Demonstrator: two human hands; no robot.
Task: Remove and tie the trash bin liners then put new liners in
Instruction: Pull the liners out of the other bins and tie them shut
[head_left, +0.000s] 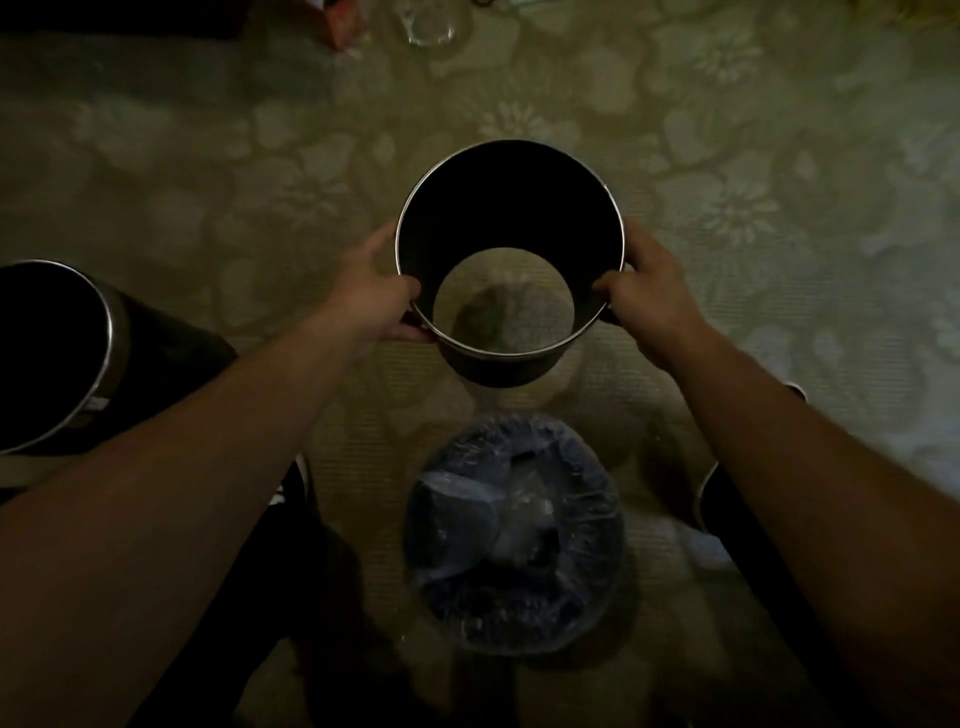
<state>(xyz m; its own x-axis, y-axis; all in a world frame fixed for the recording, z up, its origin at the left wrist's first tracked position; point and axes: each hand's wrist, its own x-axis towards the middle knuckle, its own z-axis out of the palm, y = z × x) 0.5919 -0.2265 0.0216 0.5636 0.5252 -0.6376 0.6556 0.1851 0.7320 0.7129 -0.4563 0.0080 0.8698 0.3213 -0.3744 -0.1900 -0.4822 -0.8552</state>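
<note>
I hold a dark round bin shell (511, 208) with a shiny metal rim out over the carpet. It has no bottom, and the floor shows through it. My left hand (376, 296) grips its rim on the left and my right hand (647, 291) grips it on the right. Below it, close to me, stands an inner bin (514, 535) covered by a clear plastic liner, with crumpled contents visible inside.
A second dark bin (57, 353) with a metal rim stands at the left edge. Flower-patterned carpet (779, 182) covers the floor. A clear glass object (428, 23) and an orange thing (343, 23) lie at the far top. Dark shapes flank the lined bin.
</note>
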